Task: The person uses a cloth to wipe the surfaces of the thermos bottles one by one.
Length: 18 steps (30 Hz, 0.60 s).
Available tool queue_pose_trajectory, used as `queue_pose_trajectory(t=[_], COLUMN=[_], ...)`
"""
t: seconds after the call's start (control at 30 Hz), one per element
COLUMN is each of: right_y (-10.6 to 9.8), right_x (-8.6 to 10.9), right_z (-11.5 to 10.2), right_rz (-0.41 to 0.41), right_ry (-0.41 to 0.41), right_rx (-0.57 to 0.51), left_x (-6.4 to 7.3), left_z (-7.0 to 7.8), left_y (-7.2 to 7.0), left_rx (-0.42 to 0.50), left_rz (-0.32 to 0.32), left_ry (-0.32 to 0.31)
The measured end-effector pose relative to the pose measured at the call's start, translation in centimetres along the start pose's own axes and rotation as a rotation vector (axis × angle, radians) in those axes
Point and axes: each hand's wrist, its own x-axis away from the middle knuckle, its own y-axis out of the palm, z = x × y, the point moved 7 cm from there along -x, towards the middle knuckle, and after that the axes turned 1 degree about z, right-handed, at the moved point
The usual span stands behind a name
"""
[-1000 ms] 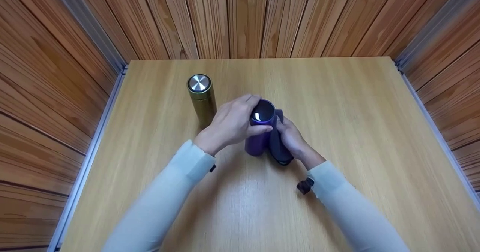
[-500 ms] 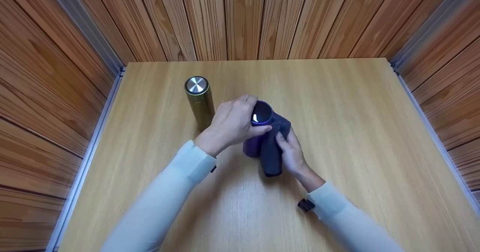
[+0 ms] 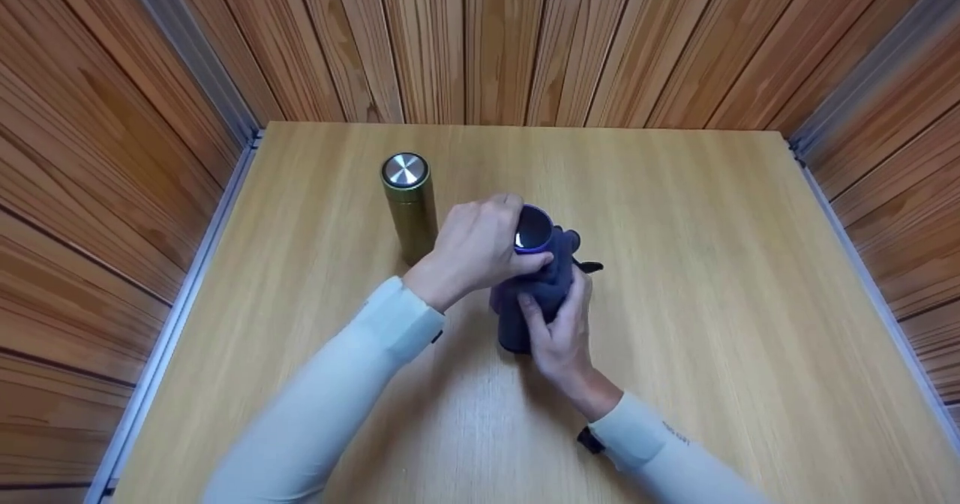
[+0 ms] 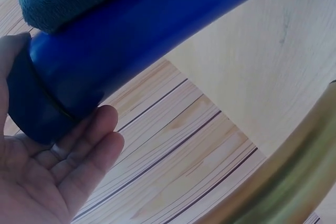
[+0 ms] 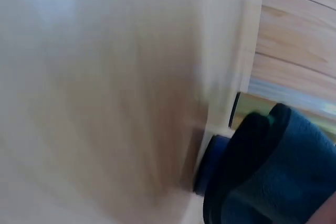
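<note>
On the table, my right hand pinches a dark cloth against the side of the upright purple bottle. My left hand grips that bottle's top. Left and beyond, a gold bottle stands before the plank wall.

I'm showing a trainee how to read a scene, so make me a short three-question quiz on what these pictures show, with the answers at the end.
1. Multiple choice: where does the left hand hold the purple-blue bottle?
A. Near its top
B. At its middle
C. At its base

2. True or false: the right hand holds a dark cloth against that bottle.

3. Open: which bottle does neither hand hold, and how does it stand?

Key:
1. A
2. True
3. The gold bottle; it stands upright.
</note>
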Motion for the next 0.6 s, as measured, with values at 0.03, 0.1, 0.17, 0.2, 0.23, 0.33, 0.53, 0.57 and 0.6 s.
queue_pose_trajectory(t=[0.03,0.1,0.17,0.2,0.23,0.33,0.53,0.57,0.6], right_y=[0.0,0.0,0.2,0.3,0.4,0.8,1.5,1.6,1.6], right_x=[0.0,0.0,0.0,0.1,0.1,0.1,-0.3,-0.4,-0.5], right_z=[-0.6,-1.5,-1.6,-1.5,-1.3,-0.5,-0.1,-0.1,-0.1], right_rz=[0.035,0.1,0.155,0.178,0.199,0.237,0.268,0.27,0.272], right_ry=[-0.021,-0.056,-0.084,-0.095,-0.105,-0.128,-0.116,-0.108,-0.1], right_rx=[0.026,0.064,0.079,0.082,0.08,0.073,0.107,0.121,0.139], left_x=[0.0,-0.1,-0.1,0.0,0.0,0.0,0.0,0.0,0.0], left_z=[0.1,0.2,0.2,0.2,0.3,0.3,0.3,0.4,0.4], left_y=[0.0,0.0,0.0,0.0,0.0,-0.1,0.0,0.0,0.0], left_rx=[-0.01,-0.026,-0.034,-0.038,-0.042,-0.059,-0.096,-0.097,-0.097], left_rz=[0.002,0.007,0.01,0.009,0.01,0.005,-0.014,-0.014,-0.014], left_ry=[0.001,0.001,-0.002,-0.004,-0.005,-0.014,-0.039,-0.04,-0.043])
